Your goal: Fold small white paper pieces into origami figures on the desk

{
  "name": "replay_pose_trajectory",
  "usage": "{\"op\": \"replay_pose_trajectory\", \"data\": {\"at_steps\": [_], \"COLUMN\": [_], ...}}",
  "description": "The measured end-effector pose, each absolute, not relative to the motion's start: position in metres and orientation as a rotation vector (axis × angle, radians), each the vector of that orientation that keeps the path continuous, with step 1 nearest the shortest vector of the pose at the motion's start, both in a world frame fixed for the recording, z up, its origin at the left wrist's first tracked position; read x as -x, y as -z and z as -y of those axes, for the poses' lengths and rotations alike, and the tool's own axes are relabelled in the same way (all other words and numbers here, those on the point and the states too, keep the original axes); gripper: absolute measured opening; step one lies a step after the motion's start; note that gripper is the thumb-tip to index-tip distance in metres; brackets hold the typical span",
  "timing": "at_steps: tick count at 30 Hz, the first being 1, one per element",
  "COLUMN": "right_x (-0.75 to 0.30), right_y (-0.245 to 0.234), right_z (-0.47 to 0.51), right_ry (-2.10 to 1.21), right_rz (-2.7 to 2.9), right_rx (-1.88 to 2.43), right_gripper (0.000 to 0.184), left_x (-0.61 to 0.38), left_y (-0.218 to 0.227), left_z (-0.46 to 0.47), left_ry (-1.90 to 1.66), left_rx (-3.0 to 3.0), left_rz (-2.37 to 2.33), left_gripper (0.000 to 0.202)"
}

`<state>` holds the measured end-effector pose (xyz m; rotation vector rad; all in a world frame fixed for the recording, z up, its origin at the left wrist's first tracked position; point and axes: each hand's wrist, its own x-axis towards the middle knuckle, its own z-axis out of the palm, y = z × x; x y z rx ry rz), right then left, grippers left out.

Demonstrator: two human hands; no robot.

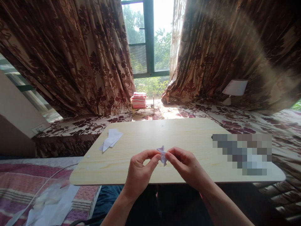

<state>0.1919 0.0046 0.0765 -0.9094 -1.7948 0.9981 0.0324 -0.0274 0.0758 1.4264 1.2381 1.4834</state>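
Head view: pale table [141, 135], held paper [162, 154], curtains [94, 56] beyond.

A bright window [149, 53] stands at twelve o'clock between floral curtains [103, 59]. A lamp [235, 87] is at two, a bed [14, 179] at eight.

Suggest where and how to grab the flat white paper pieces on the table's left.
Pinch the white paper pieces near their tapered tip, coming low from the person's side, probably with the left hand, now pinching a pale folded paper. They look thin and lie on the pale wood-grain tabletop; that tip points toward the person.
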Motion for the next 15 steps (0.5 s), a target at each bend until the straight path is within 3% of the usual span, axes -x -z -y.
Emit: {"op": "replay_pose_trajectory", "data": {"at_steps": [8, 15], "right_x": [-0.19, -0.193], "right_y": [-0.074, -0.073], "right_z": [-0.004, -0.006], "right_ry": [-0.954, -0.882], "right_rz": [1.808, 1.85], "right_rx": [0.932, 0.901], "right_gripper": [0.029, 0.028], "left_x": [-0.051, -0.05], "left_y": [-0.067, -0.066], "left_z": [0.024, 0.024], "left_ry": [-1.646, -1.586], "left_rx": [-0.987, -0.878], "left_rz": [-1.06, -1.03], "left_gripper": [0.023, 0.027]}}
